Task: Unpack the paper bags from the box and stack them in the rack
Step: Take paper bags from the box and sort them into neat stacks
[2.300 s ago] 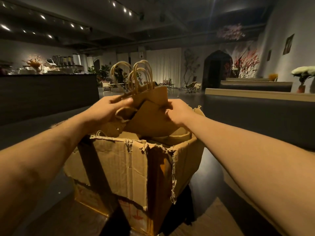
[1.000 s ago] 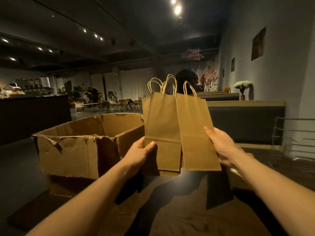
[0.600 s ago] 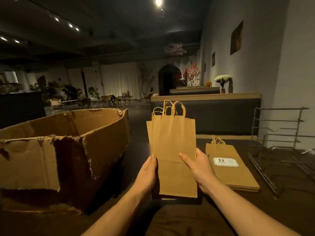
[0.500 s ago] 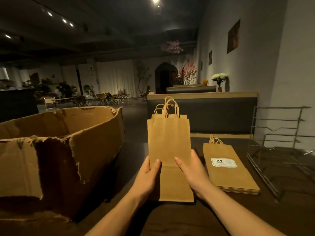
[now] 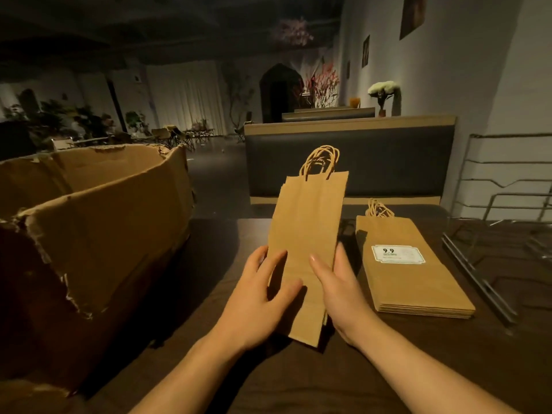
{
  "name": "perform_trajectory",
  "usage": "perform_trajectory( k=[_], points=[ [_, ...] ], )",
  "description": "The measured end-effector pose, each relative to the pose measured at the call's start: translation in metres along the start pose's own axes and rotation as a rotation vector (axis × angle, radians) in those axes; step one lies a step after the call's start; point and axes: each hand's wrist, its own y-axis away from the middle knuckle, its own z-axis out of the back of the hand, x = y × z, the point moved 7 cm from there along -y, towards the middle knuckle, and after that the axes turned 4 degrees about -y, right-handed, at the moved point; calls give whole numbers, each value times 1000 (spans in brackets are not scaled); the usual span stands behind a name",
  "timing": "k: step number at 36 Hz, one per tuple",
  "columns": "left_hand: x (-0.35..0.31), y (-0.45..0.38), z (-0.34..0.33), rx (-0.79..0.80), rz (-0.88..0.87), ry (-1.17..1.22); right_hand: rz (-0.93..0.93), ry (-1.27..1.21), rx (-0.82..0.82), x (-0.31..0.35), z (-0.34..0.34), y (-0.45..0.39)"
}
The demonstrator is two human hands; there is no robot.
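Note:
A small bundle of flat brown paper bags (image 5: 304,222) with twisted handles stands tilted above the dark table (image 5: 388,369), lower end near the tabletop. My left hand (image 5: 257,300) grips its lower left edge, thumb across the front. My right hand (image 5: 337,288) grips the lower right edge. A torn cardboard box (image 5: 98,228) stands open on the left. On the right a stack of paper bags (image 5: 415,282) lies flat, with a white "9.9" label on top. The wire rack (image 5: 504,216) stands at the far right of the table.
A dark padded bench back (image 5: 349,162) runs behind the table. The rack's lower bars (image 5: 478,279) reach along the tabletop close to the flat stack. Chairs and plants fill the dim room beyond.
The bags came out of the box and were squared into one bundle. Both hands brought the bundle down and tilted it toward the table; the view dropped lower.

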Motion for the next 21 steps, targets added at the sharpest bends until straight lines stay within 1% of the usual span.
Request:
perform_trajectory(
  k=[1,2,3,5,6,7,8,9,10,11,13,14,16,17,19,21],
  points=[
    [-6,0,-3,68,6,51,-32,-68,57,0,-8,2],
    [-13,-5,-3,92,20,121,-53,-108,106,-1,-15,5],
    [-11,-7,0,78,84,283,-55,-119,134,-1,-19,6],
    [-15,3,13,84,132,674,-24,-33,193,-1,-26,7],
    [-16,6,14,116,199,829,1,48,227,1,-30,8],
    [-17,10,15,159,234,969,32,113,255,4,-33,9],
    [-22,14,15,164,334,1106,54,175,268,5,-34,9],
    [-24,25,16,222,327,1244,83,226,270,6,-35,9],
    [-20,29,17,221,342,1345,109,295,257,6,-33,9],
    [-13,28,13,239,343,1379,139,358,250,5,-30,10],
    [2,22,9,210,424,1304,198,481,253,4,-27,12],
    [8,21,8,192,473,1257,207,515,270,3,-26,13],
    [20,18,7,143,524,1172,193,502,282,3,-25,14],
    [27,16,5,140,537,1161,188,478,244,4,-23,12],
    [34,16,3,146,565,1152,164,438,65,4,-8,4],
    [33,13,9,133,520,1119,33,310,-86,-4,8,-3]
  ],
)
